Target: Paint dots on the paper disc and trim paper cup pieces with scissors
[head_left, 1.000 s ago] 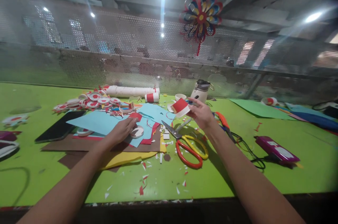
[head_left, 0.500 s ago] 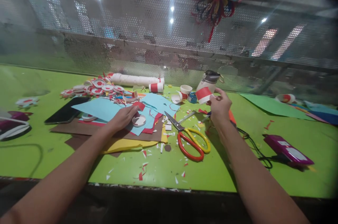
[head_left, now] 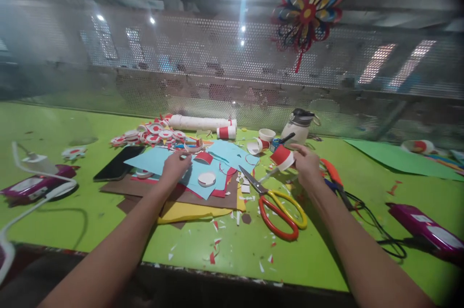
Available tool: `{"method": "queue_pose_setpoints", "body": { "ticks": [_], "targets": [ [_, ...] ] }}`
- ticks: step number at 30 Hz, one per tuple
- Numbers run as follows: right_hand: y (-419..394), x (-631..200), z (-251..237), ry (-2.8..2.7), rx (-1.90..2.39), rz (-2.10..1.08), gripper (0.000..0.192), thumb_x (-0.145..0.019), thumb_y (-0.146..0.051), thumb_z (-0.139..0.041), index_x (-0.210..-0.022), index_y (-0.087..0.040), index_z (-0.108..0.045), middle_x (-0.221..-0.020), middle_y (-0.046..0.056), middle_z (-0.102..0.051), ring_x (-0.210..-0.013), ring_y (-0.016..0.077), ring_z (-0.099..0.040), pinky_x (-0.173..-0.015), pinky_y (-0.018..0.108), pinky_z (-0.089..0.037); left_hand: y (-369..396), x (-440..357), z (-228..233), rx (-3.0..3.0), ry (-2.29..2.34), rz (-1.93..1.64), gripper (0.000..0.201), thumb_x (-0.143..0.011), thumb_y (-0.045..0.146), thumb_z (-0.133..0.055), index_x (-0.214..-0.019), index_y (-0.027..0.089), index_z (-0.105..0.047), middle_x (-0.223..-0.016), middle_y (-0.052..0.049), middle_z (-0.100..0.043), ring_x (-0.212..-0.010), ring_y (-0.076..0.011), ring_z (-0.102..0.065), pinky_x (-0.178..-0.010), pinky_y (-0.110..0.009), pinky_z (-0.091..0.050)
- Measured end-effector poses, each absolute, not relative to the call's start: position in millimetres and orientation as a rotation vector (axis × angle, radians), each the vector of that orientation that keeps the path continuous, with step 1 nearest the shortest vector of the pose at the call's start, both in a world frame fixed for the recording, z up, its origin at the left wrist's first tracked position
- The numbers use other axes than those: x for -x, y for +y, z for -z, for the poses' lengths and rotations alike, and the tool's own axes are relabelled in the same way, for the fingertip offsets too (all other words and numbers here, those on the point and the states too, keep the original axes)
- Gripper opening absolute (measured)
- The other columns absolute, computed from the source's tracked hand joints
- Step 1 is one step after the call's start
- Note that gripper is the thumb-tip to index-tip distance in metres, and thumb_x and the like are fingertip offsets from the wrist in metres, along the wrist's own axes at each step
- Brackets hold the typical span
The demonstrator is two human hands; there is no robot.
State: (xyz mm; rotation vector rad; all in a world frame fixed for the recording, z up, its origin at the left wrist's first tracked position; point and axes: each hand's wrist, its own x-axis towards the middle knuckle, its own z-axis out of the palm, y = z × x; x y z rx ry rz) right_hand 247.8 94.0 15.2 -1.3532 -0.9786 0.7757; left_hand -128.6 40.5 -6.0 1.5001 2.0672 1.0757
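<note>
Right hand point(head_left: 307, 165) fingers pinch red-white paper ring point(head_left: 283, 157): light, thin, crushable; best held at edges. Left hand point(head_left: 175, 166) flat, fingers spread on blue paper sheet point(head_left: 159, 159).

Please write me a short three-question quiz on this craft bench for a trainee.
1. True or false: the right hand holds a red-and-white paper ring.
2. What does the left hand rest on? A) the scissors B) the light blue paper sheet C) the black phone
3. Fill in: the scissors lie open on the green table, with one handle red and the other ____.

Key:
1. True. The fingers pinch it just above the table.
2. B. The palm lies on the sheet, beside a white paper disc.
3. Yellow.
</note>
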Motion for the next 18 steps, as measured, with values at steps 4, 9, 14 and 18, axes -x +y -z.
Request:
{"method": "queue_pose_setpoints", "body": {
  "ticks": [4,9,14,18],
  "targets": [
    [94,-242,-11,-1.067,1.343,-0.749,0.032,-0.093,-0.032,-0.059,-0.121,-0.016,-0.058,-0.12,0.009,-0.061,-0.099,0.0214,-0.064,-0.082,0.042,-0.055,39,121,3,-1.573,1.991,-1.025,0.03,-0.092,0.034,-0.057,-0.116,0.015,-0.06,-0.112,-0.008,-0.064,-0.094,-0.0202,-0.064,-0.082,-0.039,-0.055],
    [95,-240,-9,-1.131,1.338,-0.715,0.032,-0.093,-0.032,-0.059,-0.121,-0.016,-0.058,-0.12,0.008,-0.062,-0.099,0.0214,-0.064,-0.082,0.042,-0.055,40,115,-4,-1.597,1.946,-0.957,0.029,-0.089,0.029,-0.061,-0.115,0.018,-0.064,-0.098,-0.005,-0.068,-0.089,-0.0217,-0.065,-0.081,-0.037,-0.053],
    [97,-237,-8,-1.162,1.324,-0.706,0.032,-0.093,-0.032,-0.059,-0.121,-0.016,-0.058,-0.121,0.009,-0.061,-0.1,0.0216,-0.064,-0.083,0.042,-0.055,60,109,-6,-1.477,1.914,-0.91,0.034,-0.092,0.033,-0.058,-0.121,0.015,-0.056,-0.12,-0.01,-0.06,-0.101,-0.0219,-0.062,-0.084,-0.042,-0.055],
    [97,-236,-8,-1.177,1.308,-0.693,0.033,-0.093,-0.032,-0.059,-0.121,-0.016,-0.058,-0.121,0.009,-0.061,-0.1,0.0217,-0.064,-0.083,0.042,-0.055,75,108,-2,-1.472,1.972,-1.004,0.035,-0.092,0.033,-0.058,-0.122,0.015,-0.056,-0.122,-0.01,-0.059,-0.103,-0.0228,-0.062,-0.085,-0.043,-0.054]
  ]
}}
